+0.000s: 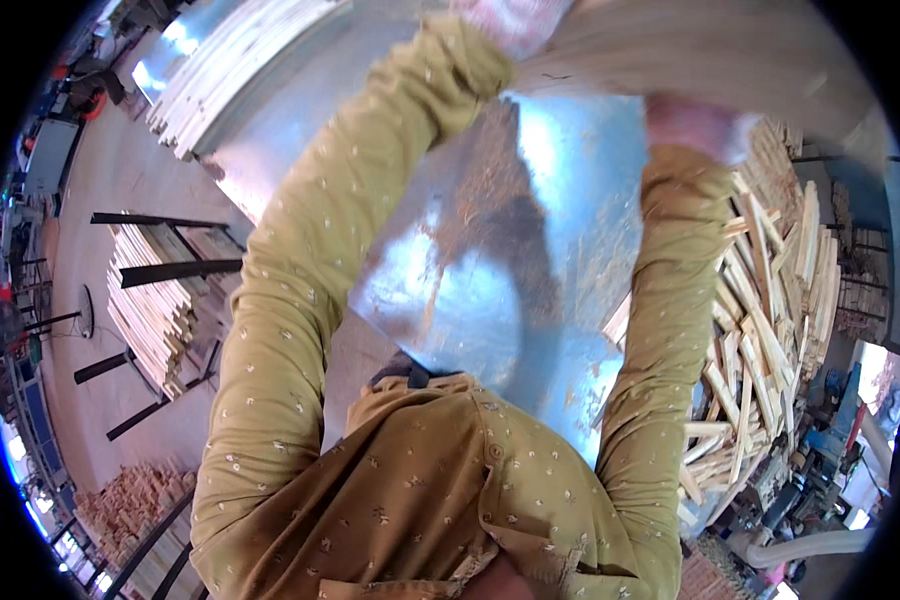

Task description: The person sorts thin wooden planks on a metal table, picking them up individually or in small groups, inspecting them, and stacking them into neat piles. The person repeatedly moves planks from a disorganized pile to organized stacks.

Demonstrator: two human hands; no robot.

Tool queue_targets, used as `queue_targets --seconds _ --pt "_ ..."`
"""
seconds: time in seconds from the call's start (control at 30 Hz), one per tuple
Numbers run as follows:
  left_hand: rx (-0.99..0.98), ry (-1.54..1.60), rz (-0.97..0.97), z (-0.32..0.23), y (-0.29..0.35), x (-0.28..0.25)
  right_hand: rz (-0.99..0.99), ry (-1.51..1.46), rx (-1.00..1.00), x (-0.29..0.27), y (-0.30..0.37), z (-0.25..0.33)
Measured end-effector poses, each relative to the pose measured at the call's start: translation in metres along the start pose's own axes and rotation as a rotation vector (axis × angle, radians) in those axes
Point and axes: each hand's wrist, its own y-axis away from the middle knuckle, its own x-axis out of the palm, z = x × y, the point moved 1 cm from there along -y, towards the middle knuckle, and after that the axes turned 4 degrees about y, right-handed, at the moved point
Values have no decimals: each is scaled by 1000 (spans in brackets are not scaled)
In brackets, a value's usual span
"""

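Work looks mid-handling, judging by how things lie. The broad brown board [720, 50], wood by its look, stretches across the top of the view, over the far part of the metal table [595, 180], both hands at its near side. It does not appear settled; blur hides whether any part rests on a support. Whether its surface is finished or needs more doing, cannot tell. A brown streak of sawdust [492, 180] lies on the shiny tabletop, between the two forearms.

Wood about the place, in different states of order: pale strips [240, 70] laid side by side at upper left; more strips stacked in a black-legged rack [180, 268] on the left; a loose heap of sticks [755, 350] at right, crossing at all angles. How much of this counts as done or left, the view does not settle.

Fingers: left hand [518, 22], in a pinkish-white covering like a glove, sits at the board's left end, cut by the top edge of the view. Right hand [698, 128], similarly covered, is against the board's near edge, badly smeared. Contact seems likely at both; how wide or closed the fingers are, cannot tell for either.
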Motion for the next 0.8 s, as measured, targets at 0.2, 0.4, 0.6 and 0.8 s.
queue_targets --seconds 0.2,0.4,0.6,0.8 --pt "-1232 655 -114 -12 169 27 77 -140 451 8 128 -109" --pt "-1434 351 -177 -47 311 32 60 -201 612 -1 253 -167" --pt "-1530 294 -182 -35 313 -29 111 -101 715 41 253 -184" --pt "-1461 -349 223 -1 257 -150 270 353 640 162 211 -232"
